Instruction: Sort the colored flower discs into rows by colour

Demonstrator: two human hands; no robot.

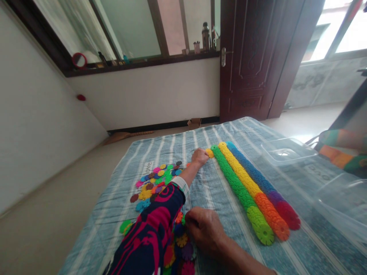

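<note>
My left hand (200,156) reaches to the far part of the bed, its fingers closed at the edge of a yellow snowflake disc (210,153). That disc lies beside the far end of a row of overlapping green snowflake discs (233,176). Parallel to it run a yellow-and-orange row (248,179) and a blue, purple and red row (258,178). Nearer to me, my right hand (205,227) is curled closed by a loose heap of mixed discs (187,250); what its fingers hold, if anything, is hidden. My left sleeve covers part of the heap.
More loose discs (155,181) spread left of my forearm. The striped bedsheet (200,183) lies beneath everything. Clear plastic containers (289,151) stand on the right. Beyond the bed are a wooden door (249,76), a window sill with a flask (205,36), and a cardboard box (194,123).
</note>
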